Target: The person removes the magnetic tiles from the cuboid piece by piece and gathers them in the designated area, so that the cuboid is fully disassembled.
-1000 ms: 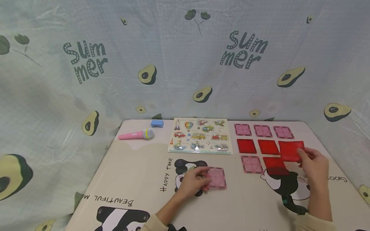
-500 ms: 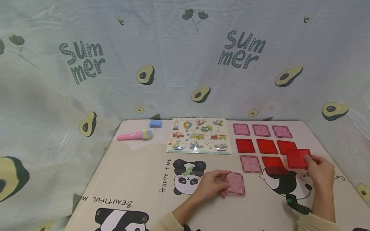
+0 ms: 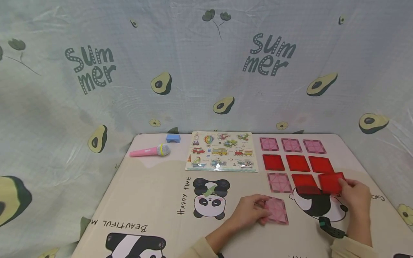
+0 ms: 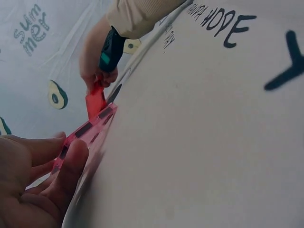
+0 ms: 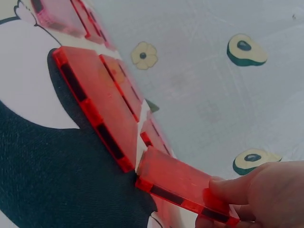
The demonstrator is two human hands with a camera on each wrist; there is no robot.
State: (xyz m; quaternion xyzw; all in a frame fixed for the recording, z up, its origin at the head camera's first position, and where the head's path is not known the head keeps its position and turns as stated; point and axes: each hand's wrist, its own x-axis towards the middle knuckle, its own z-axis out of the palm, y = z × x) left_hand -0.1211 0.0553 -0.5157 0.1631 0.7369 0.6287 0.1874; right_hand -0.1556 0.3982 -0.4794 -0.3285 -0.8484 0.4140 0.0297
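My left hand pinches a translucent pink square magnetic tile by its left edge, in front of the tile rows. Seen from the left wrist, the pink tile slants between thumb and fingers. My right hand pinches a red square magnetic tile at its right side. That tile sits beside another red tile in the third row. In the right wrist view the held red tile is tilted, its near corner right at the neighbouring red tile.
Behind lie a row of pink tiles and a row of red tiles; a pink tile starts the third row. A vehicle picture puzzle board, a pink toy microphone and a blue block stand further left.
My left hand has carried the pink tile rightward and nearer me. My right hand has brought its red tile from over the second row down towards the third row's right end.
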